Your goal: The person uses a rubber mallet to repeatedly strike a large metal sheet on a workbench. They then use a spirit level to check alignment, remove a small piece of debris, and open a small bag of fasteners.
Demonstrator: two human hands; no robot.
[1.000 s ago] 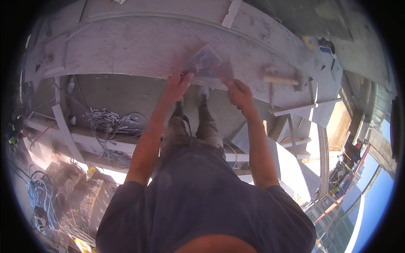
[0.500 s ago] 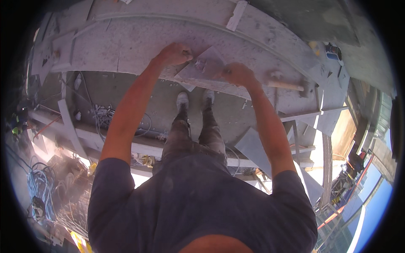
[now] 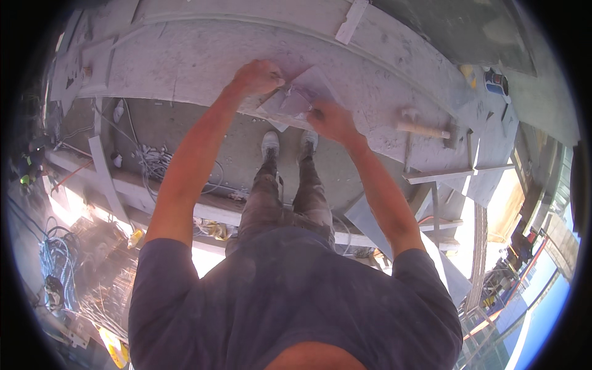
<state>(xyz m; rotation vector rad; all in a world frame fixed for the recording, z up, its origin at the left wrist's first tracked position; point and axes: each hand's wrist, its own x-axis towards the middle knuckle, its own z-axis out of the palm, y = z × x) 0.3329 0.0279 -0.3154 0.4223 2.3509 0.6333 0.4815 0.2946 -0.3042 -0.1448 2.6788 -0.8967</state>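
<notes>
A pale grey, angular flat piece (image 3: 316,85) lies on the dusty bench surface (image 3: 209,58), its near corner jutting past the bench edge. At its left side is my left hand (image 3: 259,77), fingers curled closed. My right hand (image 3: 333,121) is closed too, with fingertips and thumb together over the piece's near right part. Anything in either hand is too small or hidden to name. To the right of my right hand, a tool with a pale wooden handle (image 3: 424,130), hammer-like in shape, rests on the bench.
A narrow pale strip (image 3: 353,21) lies at the bench's far side. A blue and dark device (image 3: 495,81) sits at the far right. Tangled cable (image 3: 154,166) and scattered scraps cover the floor left of my feet. Blue rope (image 3: 58,265) hangs at the lower left.
My right hand has moved left and slightly nearer, closer to my left hand. The left hand stays at the flat piece's left side. The whole view has shifted slightly.
</notes>
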